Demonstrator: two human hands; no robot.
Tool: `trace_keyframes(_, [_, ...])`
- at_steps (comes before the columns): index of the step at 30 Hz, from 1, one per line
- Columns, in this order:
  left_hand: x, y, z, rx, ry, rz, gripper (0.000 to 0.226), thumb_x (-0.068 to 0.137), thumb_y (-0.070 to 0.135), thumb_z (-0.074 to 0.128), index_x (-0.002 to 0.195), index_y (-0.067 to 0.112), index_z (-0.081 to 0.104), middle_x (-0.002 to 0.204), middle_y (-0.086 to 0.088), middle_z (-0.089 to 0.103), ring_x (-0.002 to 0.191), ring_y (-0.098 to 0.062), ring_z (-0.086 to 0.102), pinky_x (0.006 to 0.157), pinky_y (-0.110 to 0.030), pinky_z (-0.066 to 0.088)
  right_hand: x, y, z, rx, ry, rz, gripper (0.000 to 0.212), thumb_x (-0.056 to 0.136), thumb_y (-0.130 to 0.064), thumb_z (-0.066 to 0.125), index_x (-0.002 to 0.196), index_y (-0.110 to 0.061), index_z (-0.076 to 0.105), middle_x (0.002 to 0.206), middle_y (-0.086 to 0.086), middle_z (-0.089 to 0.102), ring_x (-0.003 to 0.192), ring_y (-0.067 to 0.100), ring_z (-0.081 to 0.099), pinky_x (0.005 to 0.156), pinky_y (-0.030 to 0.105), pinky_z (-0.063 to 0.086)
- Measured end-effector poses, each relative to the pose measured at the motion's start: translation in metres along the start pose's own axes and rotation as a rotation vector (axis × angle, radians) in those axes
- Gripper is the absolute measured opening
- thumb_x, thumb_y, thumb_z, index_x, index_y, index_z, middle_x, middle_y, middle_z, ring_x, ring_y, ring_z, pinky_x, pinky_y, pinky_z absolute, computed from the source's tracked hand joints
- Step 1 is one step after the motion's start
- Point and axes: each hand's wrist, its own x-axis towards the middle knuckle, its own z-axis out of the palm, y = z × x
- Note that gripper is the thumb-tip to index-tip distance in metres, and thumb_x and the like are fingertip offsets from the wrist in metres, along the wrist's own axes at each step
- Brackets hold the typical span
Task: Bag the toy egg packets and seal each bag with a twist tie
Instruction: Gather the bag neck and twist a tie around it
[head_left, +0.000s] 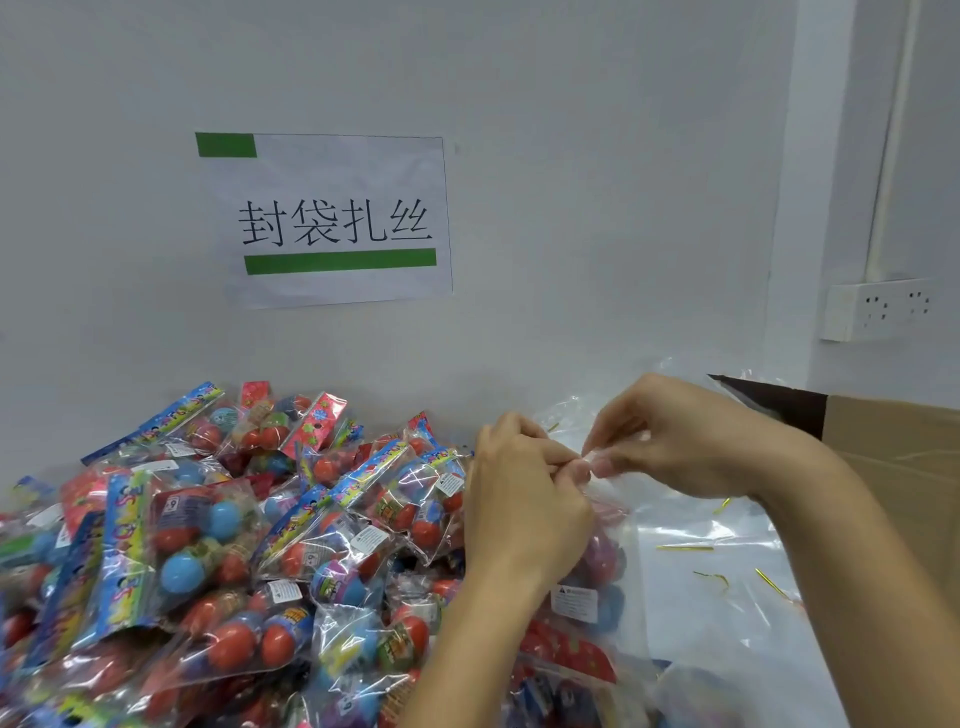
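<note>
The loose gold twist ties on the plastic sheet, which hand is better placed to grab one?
Probably the right hand. The twist ties lie on its side, just below its wrist. The left hand pinches the bag neck and would have to cross over.

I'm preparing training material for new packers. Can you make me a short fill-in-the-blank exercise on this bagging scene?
1. Both hands, left hand and right hand, pinch the neck of a clear ____ bag.
2. The heap of colourful toy egg packets lies on the person's ____ side.
3. The loose twist ties on the table are ____ in colour.
4. The brown cardboard box stands at the ____ edge.

Answers: plastic; left; gold; right
</note>
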Motion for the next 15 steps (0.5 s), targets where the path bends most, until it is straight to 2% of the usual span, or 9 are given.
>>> trace_keyframes(2, [0.004,-0.002,-0.005,-0.133,-0.078,-0.102,0.014,0.088,0.019,0.071,0.076,0.022,0.077,0.085,0.015,0.057,0.091,-0.006,0.056,0.082,-0.022,0.046,0.002,0.001,0.002,-0.001,0.069,-0.032,0.016,0.085,-0.015,0.079,0.077,-0.029,0.078,0.076,-0.017,0.075,0.077,-0.006,0.067,0.074,0.013,0.05])
trace_keyframes(3, [0.006,-0.003,-0.01,-0.214,-0.151,-0.163,0.02,0.088,0.018,0.071,0.07,0.024,0.077,0.079,0.014,0.063,0.083,-0.001,0.061,0.076,-0.017,0.046,0.003,0.001,0.003,0.004,0.107,-0.051,0.023,0.085,-0.009,0.077,0.074,-0.029,0.077,0.072,-0.019,0.074,0.074,-0.009,0.066,0.069,0.006,0.046])
trace_keyframes(5, [0.009,-0.005,-0.02,-0.405,-0.306,-0.289,0.03,0.091,0.015,0.067,0.065,0.025,0.077,0.068,0.012,0.07,0.067,-0.003,0.064,0.072,-0.018,0.048,0.005,0.0,0.005,0.025,0.177,-0.094,0.03,0.085,-0.001,0.074,0.071,-0.027,0.078,0.067,-0.02,0.072,0.069,-0.011,0.065,0.063,0.001,0.041])
trace_keyframes(8, [0.01,-0.01,-0.027,-0.725,-0.383,-0.472,0.031,0.096,0.008,0.059,0.072,0.011,0.078,0.075,-0.009,0.071,0.071,-0.022,0.063,0.075,-0.033,0.047,0.008,-0.006,0.01,0.052,0.245,-0.189,0.036,0.082,0.01,0.072,0.07,-0.023,0.08,0.064,-0.013,0.073,0.063,-0.008,0.067,0.063,0.003,0.043])
trace_keyframes(10, [0.011,-0.013,-0.029,-0.882,-0.404,-0.548,0.026,0.093,-0.001,0.054,0.081,0.003,0.077,0.082,-0.015,0.069,0.071,-0.025,0.062,0.071,-0.033,0.049,0.01,-0.01,0.013,0.062,0.296,-0.252,0.037,0.079,0.015,0.072,0.071,-0.02,0.081,0.065,-0.008,0.073,0.062,-0.006,0.067,0.064,0.005,0.044])
trace_keyframes(12, [0.012,-0.013,-0.032,-1.009,-0.45,-0.591,0.022,0.081,-0.006,0.054,0.088,-0.003,0.075,0.087,-0.018,0.067,0.073,-0.027,0.062,0.071,-0.034,0.051,0.013,-0.011,0.016,0.064,0.354,-0.291,0.038,0.078,0.014,0.074,0.071,-0.022,0.081,0.068,-0.007,0.072,0.067,-0.003,0.067,0.066,0.009,0.047])
trace_keyframes(15, [0.012,-0.016,-0.035,-1.153,-0.499,-0.666,0.026,0.077,0.003,0.06,0.099,-0.008,0.069,0.096,-0.022,0.062,0.092,-0.035,0.055,0.096,-0.05,0.044,0.013,-0.014,0.017,0.042,0.412,-0.331,0.039,0.077,0.01,0.076,0.071,-0.029,0.081,0.069,-0.015,0.068,0.079,0.003,0.062,0.069,0.013,0.048])
